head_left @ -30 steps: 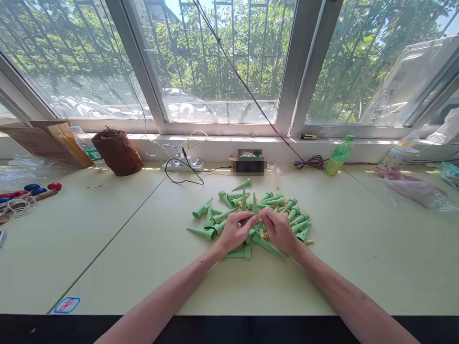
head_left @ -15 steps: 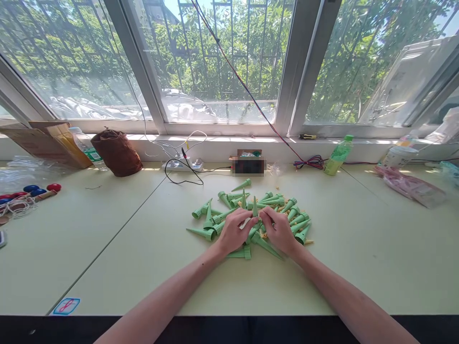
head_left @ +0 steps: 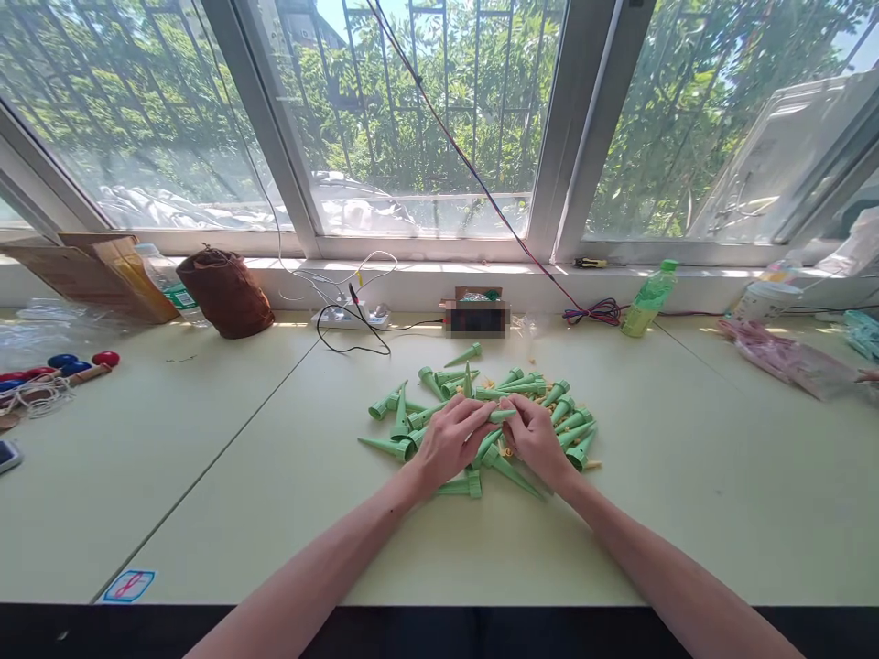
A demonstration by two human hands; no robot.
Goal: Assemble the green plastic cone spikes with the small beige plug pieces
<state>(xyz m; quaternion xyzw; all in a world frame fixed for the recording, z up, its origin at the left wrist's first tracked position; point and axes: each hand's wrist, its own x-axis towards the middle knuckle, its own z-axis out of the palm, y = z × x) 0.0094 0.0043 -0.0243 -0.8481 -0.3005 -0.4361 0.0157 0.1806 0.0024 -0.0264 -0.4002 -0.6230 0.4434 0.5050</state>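
My left hand (head_left: 450, 437) is closed around the wide end of a green plastic watering spike (head_left: 503, 415), which lies nearly level with its tip toward the right. My right hand (head_left: 534, 437) has its fingers pinched at the tip side of the same spike; whether a small part is also in them is hidden. Under and around both hands spreads a pile of similar green spikes (head_left: 514, 474), with ribbed caps and pointed ends. Small yellowish pieces (head_left: 593, 465) show among them.
Behind the pile stand a small blurred box (head_left: 476, 318) and a power strip (head_left: 343, 317) with cables. A brown pouch (head_left: 225, 291) sits back left, a green bottle (head_left: 649, 298) back right. Pink plastic bags (head_left: 775, 355) lie at right; red and blue balls (head_left: 63, 362) at far left.
The spike between my hands has tipped from upright to nearly level, its point now toward the right. My left fingers have stretched over it. The pile looks the same.
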